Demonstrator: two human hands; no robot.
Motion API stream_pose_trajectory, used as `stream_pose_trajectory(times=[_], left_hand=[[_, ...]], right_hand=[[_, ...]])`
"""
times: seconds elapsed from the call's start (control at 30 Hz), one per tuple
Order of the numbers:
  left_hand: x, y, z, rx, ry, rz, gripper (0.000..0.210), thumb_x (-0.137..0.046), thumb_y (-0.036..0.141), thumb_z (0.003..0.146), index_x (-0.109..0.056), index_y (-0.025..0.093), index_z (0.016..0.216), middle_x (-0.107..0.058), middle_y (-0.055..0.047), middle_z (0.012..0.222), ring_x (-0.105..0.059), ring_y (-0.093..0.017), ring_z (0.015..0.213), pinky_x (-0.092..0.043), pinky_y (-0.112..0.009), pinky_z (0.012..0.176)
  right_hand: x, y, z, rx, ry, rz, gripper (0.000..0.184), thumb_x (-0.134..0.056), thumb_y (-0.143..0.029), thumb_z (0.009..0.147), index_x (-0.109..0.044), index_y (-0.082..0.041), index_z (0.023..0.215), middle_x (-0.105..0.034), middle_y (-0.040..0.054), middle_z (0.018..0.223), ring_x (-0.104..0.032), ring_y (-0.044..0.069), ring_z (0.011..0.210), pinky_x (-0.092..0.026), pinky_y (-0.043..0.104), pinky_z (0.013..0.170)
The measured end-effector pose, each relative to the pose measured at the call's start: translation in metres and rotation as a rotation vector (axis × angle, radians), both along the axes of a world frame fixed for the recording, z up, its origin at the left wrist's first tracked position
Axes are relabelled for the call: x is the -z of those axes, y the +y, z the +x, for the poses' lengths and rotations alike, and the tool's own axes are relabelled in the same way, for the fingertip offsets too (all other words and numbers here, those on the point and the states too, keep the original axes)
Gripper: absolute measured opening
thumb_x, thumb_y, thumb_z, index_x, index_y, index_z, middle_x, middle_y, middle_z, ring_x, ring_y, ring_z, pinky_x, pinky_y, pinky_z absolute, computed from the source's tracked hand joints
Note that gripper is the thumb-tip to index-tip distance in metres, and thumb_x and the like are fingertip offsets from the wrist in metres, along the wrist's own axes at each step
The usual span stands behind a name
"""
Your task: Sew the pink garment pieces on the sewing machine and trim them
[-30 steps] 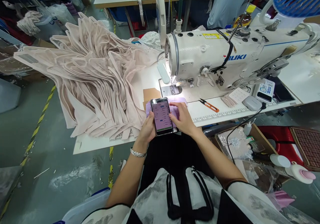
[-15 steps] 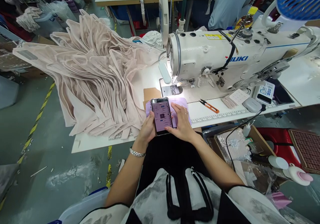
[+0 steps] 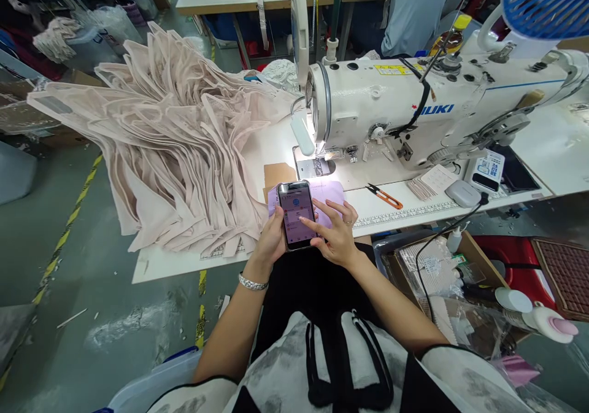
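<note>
One smartphone point(image 3: 293, 212), screen lit, held over the near edge of the white sewing table point(image 3: 159, 268), best worked with a steady hold and one light fingertip. One left hand point(image 3: 272, 241), closed about the phone's left side; one right hand point(image 3: 338, 236), gripping nothing, fingers loosely spread, one tip over the glass, contact uncertain. Outward: purple paper point(image 3: 330, 191) behind the phone, sewing machine point(image 3: 359, 103) beyond, orange-handled snips point(image 3: 389, 198) rightward, beige fabric pieces point(image 3: 184, 155) heaped leftward.

Yellow-black tape point(image 3: 69, 226) lines the grey-green floor point(image 3: 105, 278).
</note>
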State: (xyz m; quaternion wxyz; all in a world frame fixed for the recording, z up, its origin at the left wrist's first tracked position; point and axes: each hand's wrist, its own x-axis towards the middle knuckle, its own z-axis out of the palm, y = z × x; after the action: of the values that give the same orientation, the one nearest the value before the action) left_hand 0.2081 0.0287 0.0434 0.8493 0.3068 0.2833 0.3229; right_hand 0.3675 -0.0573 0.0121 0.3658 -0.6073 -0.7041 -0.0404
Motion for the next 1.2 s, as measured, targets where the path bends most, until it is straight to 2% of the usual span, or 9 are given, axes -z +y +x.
stream_pose_trajectory(times=[0.2, 0.3, 0.5, 0.67, 0.83, 0.97, 1.07, 1.2], left_hand=[[-0.003, 0.0, 0.001, 0.017, -0.003, 0.011, 0.059, -0.053, 0.059, 0.095, -0.06, 0.018, 0.136, -0.067, -0.015, 0.134, -0.056, -0.032, 0.134, -0.047, -0.05, 0.112], [-0.002, 0.0, 0.001, -0.003, -0.006, 0.001, 0.057, -0.053, 0.057, 0.096, -0.06, 0.018, 0.137, -0.067, -0.015, 0.134, -0.056, -0.031, 0.134, -0.046, -0.05, 0.113], [0.002, 0.001, 0.0, -0.038, -0.002, 0.014, 0.051, -0.054, 0.054, 0.097, -0.062, 0.019, 0.134, -0.066, -0.013, 0.136, -0.052, -0.029, 0.137, -0.043, -0.048, 0.116], [0.005, 0.001, -0.001, -0.059, 0.016, 0.025, 0.049, -0.055, 0.052, 0.097, -0.063, 0.017, 0.131, -0.065, -0.014, 0.137, -0.052, -0.029, 0.137, -0.042, -0.048, 0.116], [0.004, 0.0, 0.0, -0.087, 0.028, 0.025, 0.044, -0.061, 0.042, 0.096, -0.063, 0.014, 0.13, -0.067, -0.014, 0.134, -0.055, -0.029, 0.134, -0.042, -0.05, 0.116], [0.001, -0.001, 0.001, -0.066, 0.011, 0.023, 0.044, -0.061, 0.043, 0.096, -0.063, 0.016, 0.13, -0.068, -0.013, 0.133, -0.054, -0.03, 0.136, -0.041, -0.05, 0.117], [0.001, -0.001, 0.0, -0.077, 0.022, 0.013, 0.043, -0.061, 0.044, 0.096, -0.063, 0.017, 0.13, -0.068, -0.013, 0.133, -0.054, -0.03, 0.136, -0.041, -0.049, 0.118], [0.003, 0.0, -0.001, -0.091, 0.04, 0.021, 0.043, -0.062, 0.044, 0.095, -0.064, 0.017, 0.129, -0.067, -0.013, 0.133, -0.054, -0.029, 0.136, -0.041, -0.049, 0.117]], right_hand=[[-0.003, 0.002, -0.001, -0.003, 0.033, 0.08, 0.047, -0.034, -0.064, 0.1, -0.064, -0.047, 0.131, -0.053, -0.0002, 0.148, -0.043, 0.032, 0.132, -0.019, 0.06, 0.115], [-0.003, 0.003, 0.0, -0.008, 0.046, 0.046, 0.046, -0.035, -0.063, 0.1, -0.063, -0.046, 0.132, -0.054, 0.0002, 0.147, -0.044, 0.032, 0.131, -0.021, 0.059, 0.114], [-0.006, 0.004, 0.0, -0.027, 0.083, 0.015, 0.058, -0.031, -0.066, 0.099, -0.054, -0.036, 0.144, -0.05, 0.0069, 0.15, -0.044, 0.033, 0.13, -0.026, 0.056, 0.112], [-0.007, 0.003, -0.001, -0.039, 0.073, -0.053, 0.06, -0.037, -0.066, 0.098, -0.047, -0.034, 0.148, -0.048, 0.0092, 0.149, -0.044, 0.034, 0.131, -0.026, 0.056, 0.113], [-0.006, 0.001, 0.0, -0.042, 0.068, -0.037, 0.061, -0.042, -0.062, 0.097, -0.041, -0.033, 0.15, -0.047, 0.0097, 0.15, -0.044, 0.034, 0.13, -0.026, 0.055, 0.114], [-0.01, 0.0, 0.001, -0.113, 0.011, -0.088, 0.081, -0.058, -0.063, 0.087, -0.03, -0.031, 0.156, -0.038, 0.0111, 0.156, -0.04, 0.036, 0.135, -0.022, 0.059, 0.116], [-0.012, 0.001, -0.001, -0.114, -0.033, -0.11, 0.088, -0.063, -0.054, 0.086, -0.021, -0.029, 0.159, -0.035, 0.0124, 0.158, -0.037, 0.036, 0.138, -0.018, 0.061, 0.118], [-0.011, 0.004, -0.005, -0.038, -0.016, -0.092, 0.08, -0.058, -0.043, 0.093, -0.019, -0.027, 0.16, -0.038, 0.0137, 0.156, -0.038, 0.034, 0.137, -0.022, 0.06, 0.117]])
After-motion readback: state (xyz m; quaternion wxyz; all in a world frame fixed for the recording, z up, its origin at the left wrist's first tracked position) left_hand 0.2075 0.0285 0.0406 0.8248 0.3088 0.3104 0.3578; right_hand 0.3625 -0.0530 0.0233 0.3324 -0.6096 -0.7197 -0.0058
